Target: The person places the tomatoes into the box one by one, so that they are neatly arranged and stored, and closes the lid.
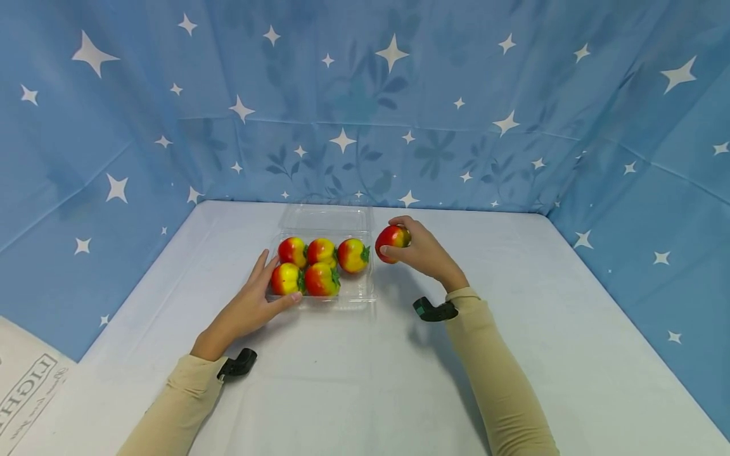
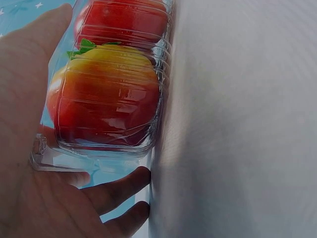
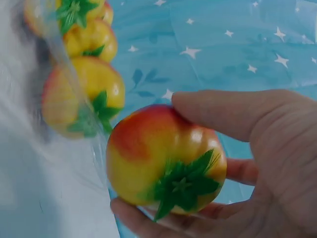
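Note:
My right hand (image 1: 419, 250) holds a red-and-yellow persimmon (image 1: 392, 244) with a green leafy cap, thumb on one side and fingers on the other. It hangs just beyond the right side of a clear plastic clamshell box (image 1: 359, 288), close to the box wall in the right wrist view. Several similar persimmons (image 1: 322, 280) sit inside, two in the front row and three behind. At the box's front left corner rests my left hand (image 1: 253, 303), its thumb along the front edge and its spread, fairly straight fingers by the left side.
The box's clear lid (image 1: 326, 218) stands folded back behind it. A white cloth covers the table (image 1: 353, 392). Blue star-patterned curtains (image 1: 365, 101) enclose the back and sides. Printed pale material (image 1: 28, 386) shows at the lower left.

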`<state>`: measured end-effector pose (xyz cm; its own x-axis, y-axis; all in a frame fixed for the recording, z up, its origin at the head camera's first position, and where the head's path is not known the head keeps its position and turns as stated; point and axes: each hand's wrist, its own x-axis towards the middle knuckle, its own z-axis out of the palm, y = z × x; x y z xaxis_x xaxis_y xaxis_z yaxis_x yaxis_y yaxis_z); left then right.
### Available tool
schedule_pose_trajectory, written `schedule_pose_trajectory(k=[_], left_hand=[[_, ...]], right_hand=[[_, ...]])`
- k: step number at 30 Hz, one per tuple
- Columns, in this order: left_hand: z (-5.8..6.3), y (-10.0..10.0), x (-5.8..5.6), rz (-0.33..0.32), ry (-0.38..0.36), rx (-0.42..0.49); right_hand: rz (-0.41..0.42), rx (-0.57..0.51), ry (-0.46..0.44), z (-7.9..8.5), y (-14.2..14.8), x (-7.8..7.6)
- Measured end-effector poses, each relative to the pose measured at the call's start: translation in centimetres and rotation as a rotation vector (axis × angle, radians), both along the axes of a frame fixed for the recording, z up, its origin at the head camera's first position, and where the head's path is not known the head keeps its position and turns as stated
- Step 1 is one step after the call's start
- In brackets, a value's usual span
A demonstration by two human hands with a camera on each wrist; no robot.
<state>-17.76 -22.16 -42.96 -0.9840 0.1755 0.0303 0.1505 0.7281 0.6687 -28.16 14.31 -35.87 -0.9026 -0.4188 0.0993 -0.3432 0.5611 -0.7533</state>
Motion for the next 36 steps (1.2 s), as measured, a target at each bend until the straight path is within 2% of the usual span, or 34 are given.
schedule_pose_trajectory(k=[3, 6, 14, 27, 36], left_hand=[[0.1, 0.1, 0.0, -0.005, 0.003, 0.001], [0.2, 0.2, 0.1, -0.006, 0.003, 0.000], [0.2, 0.1, 0.2, -0.005, 0.008, -0.003], [0.1, 0.2, 0.2, -0.005, 0.014, -0.003], [0.1, 0.2, 0.3, -0.009, 0.028, -0.001]], right_hand=[[0.028, -0.101, -0.042, 0.2, -0.4, 0.3], [0.035, -0.157, -0.065, 0.3, -1.0, 0.7], [0.071, -0.196, -0.048, 0.1, -2.7, 1.5], [0.212, -0.038, 0.008, -0.7, -4.2, 2.3], [0.285, 0.095, 0.056, -0.3, -4.6, 2.9]])
